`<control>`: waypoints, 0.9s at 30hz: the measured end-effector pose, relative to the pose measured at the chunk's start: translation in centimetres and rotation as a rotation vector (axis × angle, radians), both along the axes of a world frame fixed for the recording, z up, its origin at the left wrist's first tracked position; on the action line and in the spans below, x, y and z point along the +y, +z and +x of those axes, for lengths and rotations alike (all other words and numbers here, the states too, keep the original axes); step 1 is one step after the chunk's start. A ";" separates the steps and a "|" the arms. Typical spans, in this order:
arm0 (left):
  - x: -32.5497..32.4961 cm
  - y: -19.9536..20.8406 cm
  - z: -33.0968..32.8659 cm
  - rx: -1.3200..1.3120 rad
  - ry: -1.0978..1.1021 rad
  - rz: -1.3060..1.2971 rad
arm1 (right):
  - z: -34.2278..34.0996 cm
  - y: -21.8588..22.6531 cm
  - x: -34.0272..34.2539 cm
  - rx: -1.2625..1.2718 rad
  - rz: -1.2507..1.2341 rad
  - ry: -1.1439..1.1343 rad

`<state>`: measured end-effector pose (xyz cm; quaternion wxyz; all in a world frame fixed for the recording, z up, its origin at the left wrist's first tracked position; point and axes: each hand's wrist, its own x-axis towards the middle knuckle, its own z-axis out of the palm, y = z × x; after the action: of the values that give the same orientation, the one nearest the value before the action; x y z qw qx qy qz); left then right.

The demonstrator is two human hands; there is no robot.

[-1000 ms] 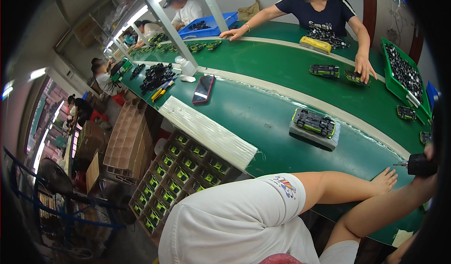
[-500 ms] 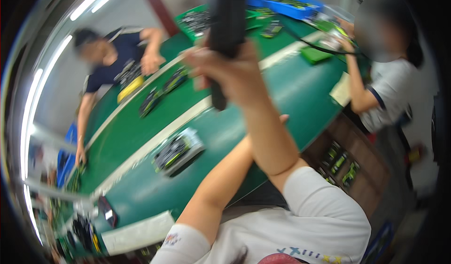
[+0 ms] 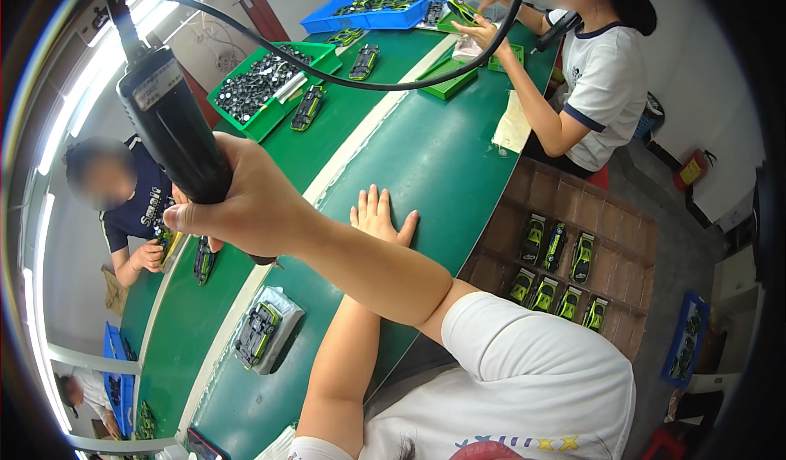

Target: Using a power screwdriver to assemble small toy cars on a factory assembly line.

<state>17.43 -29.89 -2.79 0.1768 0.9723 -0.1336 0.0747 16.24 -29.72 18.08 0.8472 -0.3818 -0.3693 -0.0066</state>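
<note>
My right hand [image 3: 254, 198] is wrapped round the handle of a black corded electric screwdriver [image 3: 176, 128], held above the green work surface, its lower end pointing down. My right forearm crosses over my left arm. With its fingers spread, my left hand [image 3: 381, 221] lies flat on the green table [image 3: 446, 153]. Below the screwdriver, a toy car [image 3: 256, 335] in black and lime green rests underside up on a pale grey block [image 3: 288, 306]. The driver tip stays apart from the car.
Further toy cars [image 3: 308, 108] lie along the green strip beyond a pale line. A green tray [image 3: 315, 54] holds small black-and-silver parts; a blue tray [image 3: 318, 23] holds lime parts. A partitioned box [image 3: 618, 223] with several cars sits at right. Co-workers [image 3: 606, 75] work opposite and at right.
My right hand and the screwdriver have shifted left and lower in view. My left hand, mostly hidden behind my right forearm before, now shows on the table. The view has turned too.
</note>
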 end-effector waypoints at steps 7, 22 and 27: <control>0.5 -0.1 0.2 -0.030 -0.025 -0.076 | 0.1 0.0 0.1 -0.009 -0.038 -0.023; 1.2 -0.7 0.2 -0.132 -0.014 -0.210 | -0.4 0.1 0.2 -0.010 -0.036 -0.006; 0.9 -1.2 0.7 -0.169 0.011 -0.339 | -0.6 0.3 -0.1 -0.013 0.015 -0.009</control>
<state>18.13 -28.96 -4.03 0.3260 0.9194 -0.1284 0.1787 15.68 -29.77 18.34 0.8476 -0.3769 -0.3732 -0.0156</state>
